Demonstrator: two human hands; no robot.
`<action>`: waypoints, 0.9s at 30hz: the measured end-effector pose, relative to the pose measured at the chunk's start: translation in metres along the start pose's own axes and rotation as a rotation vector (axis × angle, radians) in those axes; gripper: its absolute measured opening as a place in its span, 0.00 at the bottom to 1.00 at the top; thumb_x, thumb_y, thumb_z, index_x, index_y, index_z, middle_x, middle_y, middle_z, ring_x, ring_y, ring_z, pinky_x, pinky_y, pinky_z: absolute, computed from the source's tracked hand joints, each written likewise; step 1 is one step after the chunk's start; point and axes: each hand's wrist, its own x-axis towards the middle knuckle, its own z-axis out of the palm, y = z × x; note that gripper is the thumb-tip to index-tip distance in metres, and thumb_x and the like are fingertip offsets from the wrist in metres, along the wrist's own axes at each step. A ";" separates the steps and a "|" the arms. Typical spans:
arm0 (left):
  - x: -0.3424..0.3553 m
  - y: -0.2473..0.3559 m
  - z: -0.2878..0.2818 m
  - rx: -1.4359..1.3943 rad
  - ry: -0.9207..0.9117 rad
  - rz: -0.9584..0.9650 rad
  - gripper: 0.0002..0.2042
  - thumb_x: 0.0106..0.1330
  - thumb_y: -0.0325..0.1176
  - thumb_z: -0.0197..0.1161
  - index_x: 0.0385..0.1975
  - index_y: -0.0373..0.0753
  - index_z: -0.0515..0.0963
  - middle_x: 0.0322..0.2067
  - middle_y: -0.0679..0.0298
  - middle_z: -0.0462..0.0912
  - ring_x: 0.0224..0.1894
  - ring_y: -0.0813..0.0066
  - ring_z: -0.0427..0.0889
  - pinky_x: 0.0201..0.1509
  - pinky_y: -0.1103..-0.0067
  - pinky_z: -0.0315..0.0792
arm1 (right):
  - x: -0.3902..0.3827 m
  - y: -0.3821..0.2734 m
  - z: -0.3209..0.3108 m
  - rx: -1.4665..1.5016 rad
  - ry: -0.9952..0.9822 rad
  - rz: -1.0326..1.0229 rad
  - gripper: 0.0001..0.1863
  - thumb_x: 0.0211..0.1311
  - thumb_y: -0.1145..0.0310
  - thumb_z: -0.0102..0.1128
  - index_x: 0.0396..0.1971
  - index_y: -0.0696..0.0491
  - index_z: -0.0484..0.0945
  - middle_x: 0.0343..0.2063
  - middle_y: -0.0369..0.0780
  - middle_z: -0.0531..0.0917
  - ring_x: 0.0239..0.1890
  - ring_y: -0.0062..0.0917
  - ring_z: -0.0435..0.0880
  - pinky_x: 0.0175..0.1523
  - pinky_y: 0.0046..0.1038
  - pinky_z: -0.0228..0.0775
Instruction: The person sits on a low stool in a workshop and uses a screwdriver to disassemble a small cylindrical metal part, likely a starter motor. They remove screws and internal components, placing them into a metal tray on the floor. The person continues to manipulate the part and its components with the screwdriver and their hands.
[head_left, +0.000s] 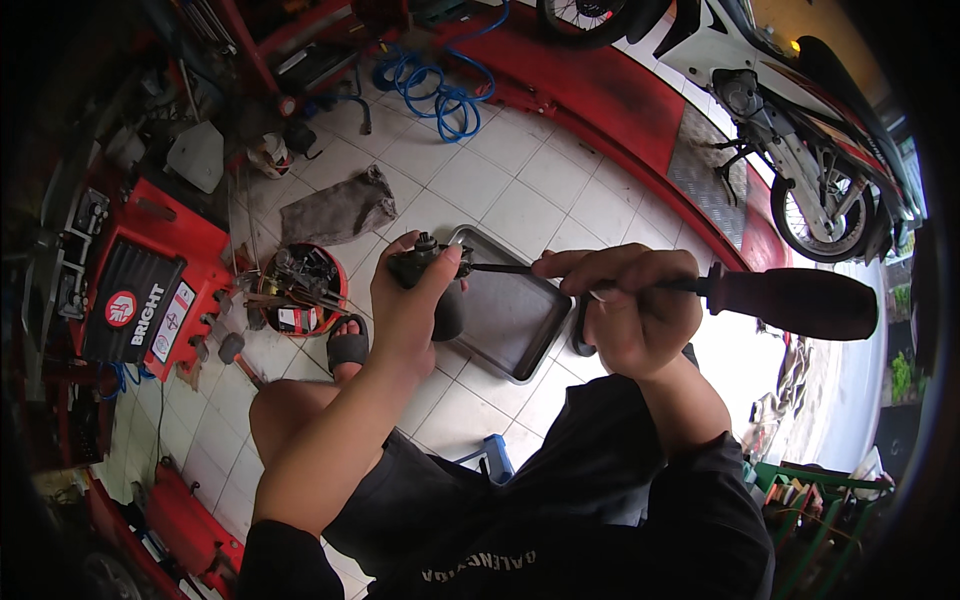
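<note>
My left hand (400, 315) is wrapped round a dark metal part (449, 318) that looks like a small carburetor, with a black rounded body hanging below the fingers. My right hand (645, 315) grips a screwdriver (795, 303) by its shaft, and its thick dark handle sticks out to the right. The shaft runs left, level, and its tip meets the side of the dark part; whether it sits in a screw is too small to tell. Beneath both hands, a shallow grey metal tray (512, 330) lies on the tiles.
A red bucket (335, 262) of tools and parts stands left of the tray, near a grey cloth (340, 207) and a mallet (231, 347). Blue hose (440, 90) coils farther back. A red lift platform (590, 85) and a motorcycle (800, 150) are at the far right.
</note>
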 end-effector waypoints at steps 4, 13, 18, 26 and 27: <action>-0.005 0.001 0.001 -0.012 -0.005 -0.042 0.25 0.62 0.32 0.72 0.55 0.32 0.69 0.35 0.62 0.81 0.33 0.76 0.80 0.38 0.79 0.74 | -0.007 0.003 0.005 -0.064 0.059 -0.040 0.04 0.69 0.84 0.48 0.40 0.63 0.67 0.33 0.56 0.83 0.41 0.49 0.88 0.49 0.48 0.84; -0.008 -0.013 0.001 0.062 0.046 -0.043 0.12 0.65 0.37 0.68 0.39 0.37 0.77 0.30 0.62 0.82 0.30 0.75 0.82 0.35 0.79 0.75 | -0.013 0.006 0.015 -0.108 0.267 0.093 0.14 0.55 0.83 0.71 0.39 0.64 0.76 0.35 0.46 0.88 0.38 0.33 0.90 0.44 0.29 0.84; -0.006 -0.011 -0.001 -0.023 0.031 -0.200 0.14 0.65 0.40 0.67 0.40 0.37 0.77 0.30 0.61 0.82 0.30 0.73 0.82 0.36 0.78 0.76 | 0.002 0.003 0.023 -0.306 0.196 0.103 0.17 0.62 0.85 0.62 0.50 0.61 0.72 0.37 0.46 0.87 0.39 0.33 0.90 0.44 0.27 0.82; -0.009 -0.014 0.004 -0.027 0.001 -0.308 0.16 0.65 0.43 0.66 0.41 0.37 0.76 0.30 0.62 0.82 0.31 0.72 0.82 0.37 0.77 0.77 | -0.014 0.005 -0.003 -0.431 -0.047 0.177 0.10 0.61 0.88 0.58 0.41 0.63 0.77 0.44 0.50 0.83 0.42 0.38 0.89 0.46 0.31 0.81; -0.008 -0.015 0.004 -0.030 -0.012 -0.318 0.16 0.65 0.43 0.66 0.41 0.37 0.76 0.30 0.62 0.81 0.31 0.72 0.82 0.37 0.77 0.77 | -0.013 0.006 -0.006 -0.479 -0.056 0.166 0.11 0.60 0.84 0.62 0.43 0.60 0.79 0.41 0.46 0.85 0.39 0.33 0.89 0.43 0.28 0.80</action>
